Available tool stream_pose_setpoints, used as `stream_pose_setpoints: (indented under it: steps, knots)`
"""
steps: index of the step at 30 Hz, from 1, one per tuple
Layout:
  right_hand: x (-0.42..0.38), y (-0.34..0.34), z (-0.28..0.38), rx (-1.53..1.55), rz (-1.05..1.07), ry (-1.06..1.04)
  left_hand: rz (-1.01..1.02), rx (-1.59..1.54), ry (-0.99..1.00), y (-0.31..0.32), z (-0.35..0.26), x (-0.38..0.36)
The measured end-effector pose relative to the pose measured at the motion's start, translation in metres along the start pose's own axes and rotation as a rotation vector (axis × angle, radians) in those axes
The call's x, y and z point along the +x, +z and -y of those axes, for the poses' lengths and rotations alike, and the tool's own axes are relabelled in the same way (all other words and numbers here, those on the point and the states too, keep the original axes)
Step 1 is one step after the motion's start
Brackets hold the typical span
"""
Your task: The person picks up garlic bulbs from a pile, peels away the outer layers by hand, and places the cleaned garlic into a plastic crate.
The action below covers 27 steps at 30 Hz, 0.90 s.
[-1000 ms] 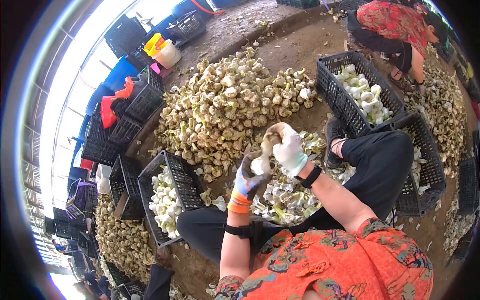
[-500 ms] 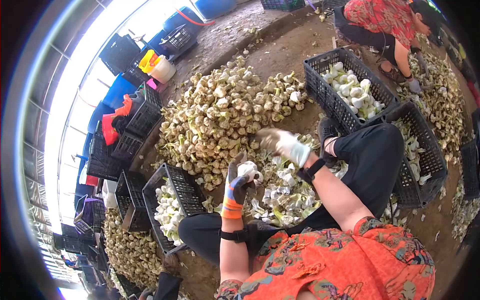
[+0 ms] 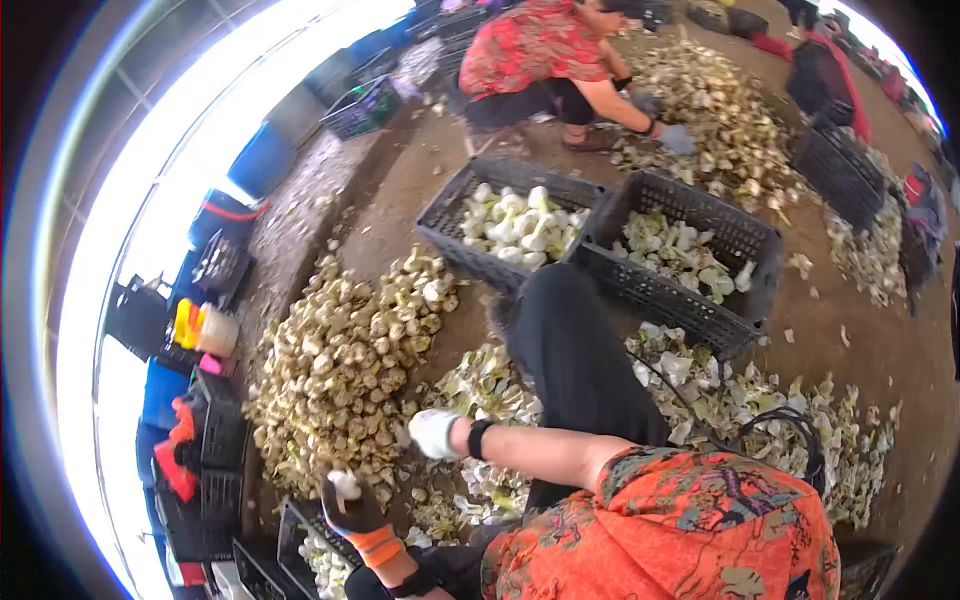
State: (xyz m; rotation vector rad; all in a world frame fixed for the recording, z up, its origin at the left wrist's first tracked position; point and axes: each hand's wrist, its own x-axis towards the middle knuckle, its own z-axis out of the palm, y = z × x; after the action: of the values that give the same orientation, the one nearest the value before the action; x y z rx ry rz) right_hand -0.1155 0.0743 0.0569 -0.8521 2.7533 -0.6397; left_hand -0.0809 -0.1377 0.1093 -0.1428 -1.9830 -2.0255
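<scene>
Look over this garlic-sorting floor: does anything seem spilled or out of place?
Loose peeled skins lie scattered over the dirt floor beside the crate rather than in it. Otherwise nothing stands out.

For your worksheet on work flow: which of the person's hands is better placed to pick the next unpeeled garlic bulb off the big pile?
Probably the right hand: it looks empty at the garlic pile. The left hand already holds a peeled bulb.

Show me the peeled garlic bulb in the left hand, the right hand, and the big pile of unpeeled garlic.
peeled garlic bulb (image 3: pixel 345 486), head view, its white top.
right hand (image 3: pixel 434 433), head view, back of the white glove.
pile of unpeeled garlic (image 3: pixel 340 370), head view, middle of the heap.
</scene>
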Motion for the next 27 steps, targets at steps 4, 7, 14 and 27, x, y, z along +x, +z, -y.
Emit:
stream_pose_setpoints:
  steps: [4, 7, 14, 27]
  knots:
    - [0.025, 0.008, 0.020, 1.166, -0.041, -0.154, 0.088, -0.140, -0.267, 0.020, -0.024, 0.016]
    - [0.018, -0.051, 0.025, 2.374, -0.070, -0.201, 0.165, 0.029, 0.053, 0.045, -0.006, 0.011]
    - [-0.116, -0.227, -0.076, 2.360, -1.268, -0.957, -0.112, -0.284, 0.030, 0.009, -0.020, 0.034]
    - [0.025, -0.259, -0.206, 1.363, -0.562, -0.185, 0.204, 0.840, -0.012, 0.050, 0.162, 0.079]
